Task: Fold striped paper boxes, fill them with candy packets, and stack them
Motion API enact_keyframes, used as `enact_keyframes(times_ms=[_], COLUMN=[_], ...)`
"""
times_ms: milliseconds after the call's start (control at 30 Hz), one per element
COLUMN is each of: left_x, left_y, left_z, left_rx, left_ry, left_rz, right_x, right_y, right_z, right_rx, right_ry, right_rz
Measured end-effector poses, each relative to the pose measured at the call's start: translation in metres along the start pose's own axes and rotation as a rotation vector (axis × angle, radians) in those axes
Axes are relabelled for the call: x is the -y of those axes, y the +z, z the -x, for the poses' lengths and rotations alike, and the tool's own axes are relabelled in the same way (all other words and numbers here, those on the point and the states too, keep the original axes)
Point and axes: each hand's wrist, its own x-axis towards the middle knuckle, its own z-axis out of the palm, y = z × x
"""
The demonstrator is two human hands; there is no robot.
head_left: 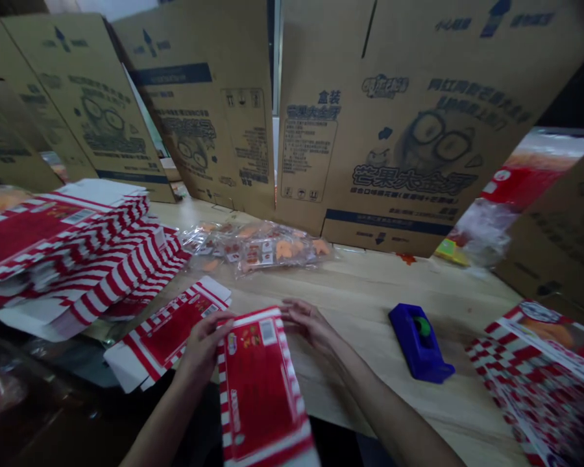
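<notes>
A red box with striped red-and-white edges (260, 386) is in front of me, its printed face turned up. My left hand (205, 344) grips its far left edge, thumb lying over the top. At the far right corner is my right hand (307, 321), fingers bent against the box's far end; some fingertips are hidden behind it. Left of my left hand, a flattened red carton (175, 331) with white end flaps lies at the table edge.
A big stack of striped cartons (92, 259) rises at the left. Clear bags of orange pieces (267, 246) lie by the upright brown cardboard boxes (394, 149). Right of me are a blue tape dispenser (418, 344) and a pile of red-and-white boxes (540, 370).
</notes>
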Motion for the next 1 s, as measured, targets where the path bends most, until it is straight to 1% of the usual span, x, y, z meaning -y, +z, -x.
enact_keyframes(times_ms=[33,67,100,133,200,233,300,333,367,433,533,600,667,700,733,767,833,900,1000], left_x=[0.008,0.018,0.027,0.036,0.05,0.054,0.055,0.052,0.048,0.035,0.018,0.014,0.016,0.019,0.023,0.027,0.035,0.041,0.043], left_y=[-0.014,-0.027,-0.04,-0.051,-0.068,-0.072,-0.073,-0.069,-0.064,-0.046,-0.016,0.0,0.009,0.011,0.012,0.012,0.012,0.012,0.016], left_z=[-0.002,-0.002,0.0,0.002,0.01,0.014,0.019,0.019,0.017,0.01,-0.007,-0.017,-0.024,-0.026,-0.026,-0.026,-0.023,-0.018,-0.009], left_rx=[-0.151,-0.276,-0.348,-0.383,-0.359,-0.347,-0.316,-0.279,-0.207,0.029,0.414,0.597,0.707,0.731,0.735,0.715,0.628,0.542,0.457], left_ry=[0.022,0.064,0.102,0.141,0.222,0.286,0.452,0.538,0.605,0.654,0.591,0.523,0.473,0.469,0.48,0.505,0.575,0.632,0.682], left_rz=[0.021,-0.002,-0.074,-0.188,-0.524,-0.709,-1.041,-1.173,-1.286,-1.478,-1.691,-1.749,-1.76,-1.751,-1.735,-1.714,-1.668,-1.641,-1.628], right_x=[0.006,0.011,0.015,0.019,0.021,0.021,0.019,0.018,0.019,0.026,0.049,0.068,0.082,0.085,0.085,0.082,0.069,0.052,0.036], right_y=[-0.002,-0.004,-0.003,-0.001,0.007,0.012,0.018,0.018,0.015,0.002,-0.029,-0.049,-0.062,-0.066,-0.068,-0.069,-0.07,-0.071,-0.071], right_z=[-0.022,-0.044,-0.065,-0.085,-0.116,-0.128,-0.141,-0.142,-0.141,-0.129,-0.096,-0.065,-0.031,-0.013,0.004,0.02,0.047,0.065,0.079], right_rx=[-0.06,-0.111,-0.161,-0.211,-0.295,-0.342,-0.445,-0.501,-0.566,-0.705,-0.888,-0.936,-0.884,-0.828,-0.761,-0.691,-0.559,-0.477,-0.415], right_ry=[-0.049,-0.086,-0.124,-0.165,-0.244,-0.28,-0.344,-0.371,-0.402,-0.467,-0.547,-0.619,-0.681,-0.669,-0.626,-0.556,-0.406,-0.315,-0.257], right_rz=[0.011,0.035,0.081,0.138,0.236,0.266,0.291,0.293,0.299,0.312,0.33,0.34,0.389,0.437,0.501,0.579,0.762,0.95,1.15])
